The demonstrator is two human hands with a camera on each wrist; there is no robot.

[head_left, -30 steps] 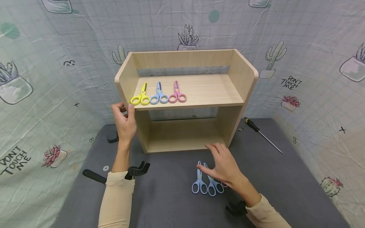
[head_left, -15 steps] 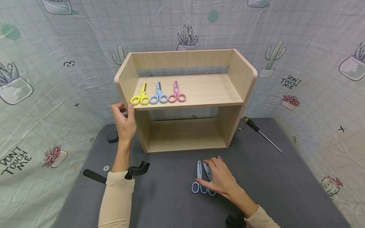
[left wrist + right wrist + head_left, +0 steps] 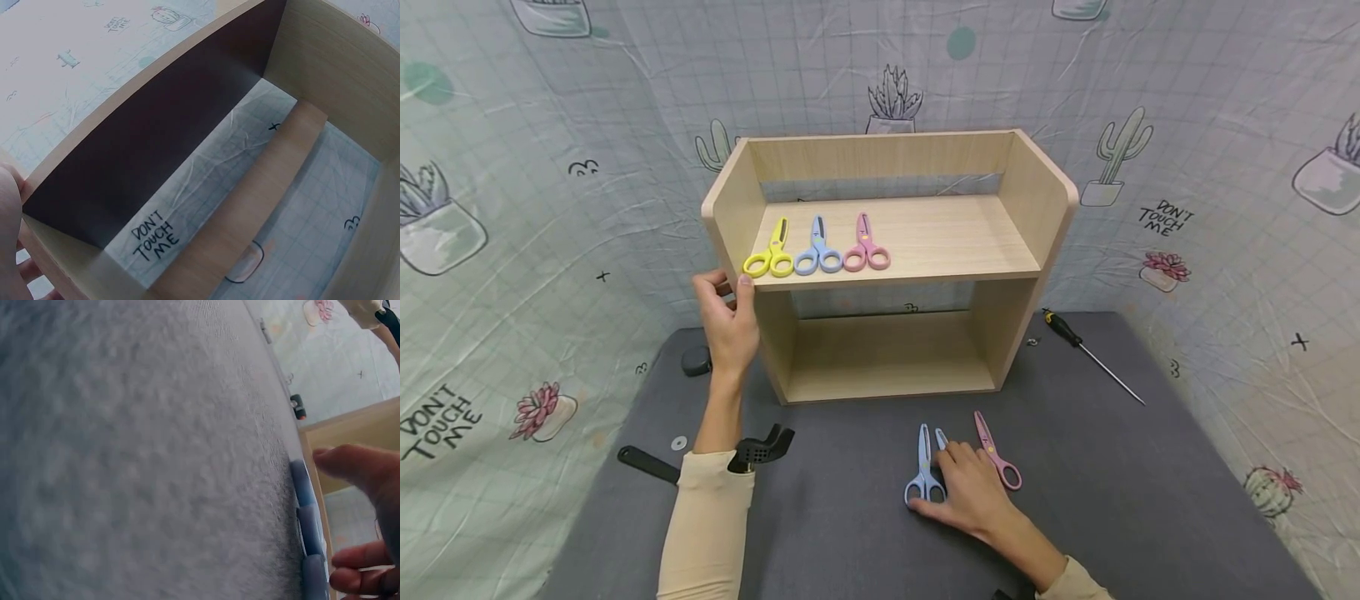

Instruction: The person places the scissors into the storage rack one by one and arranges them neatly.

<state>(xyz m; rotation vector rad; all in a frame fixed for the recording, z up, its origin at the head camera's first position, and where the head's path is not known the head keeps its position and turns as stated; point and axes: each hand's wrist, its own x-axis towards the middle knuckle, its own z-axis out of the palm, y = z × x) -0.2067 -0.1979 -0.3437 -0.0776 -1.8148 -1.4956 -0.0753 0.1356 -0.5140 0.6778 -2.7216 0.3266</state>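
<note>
Low in the head view, a little right of centre, the right hand (image 3: 967, 496) lies on two blue scissors (image 3: 922, 467) on the grey tabletop (image 3: 1135, 467), fingers bent down over the handles of the right-hand pair, which it mostly hides; whether they actually pinch it cannot be told. A pink pair (image 3: 996, 461) lies just right of the hand, apart from it. The right wrist view adds only a close, blurred look: fingertips (image 3: 350, 465) at the right edge above a blue handle (image 3: 306, 512) on the cloth.

The left hand (image 3: 727, 317), left of centre, grips the front edge of the shelf's (image 3: 1037, 196) left side panel, thumb on the front and fingers curled round it. The left wrist view shows what the head view cannot: the shelf's underside, with the printed backdrop (image 3: 206, 181) seen through its open back.

On the upper board lie yellow (image 3: 770, 252), blue (image 3: 817, 249) and pink (image 3: 866, 247) scissors in a row. A screwdriver (image 3: 1086, 350) lies at right.
</note>
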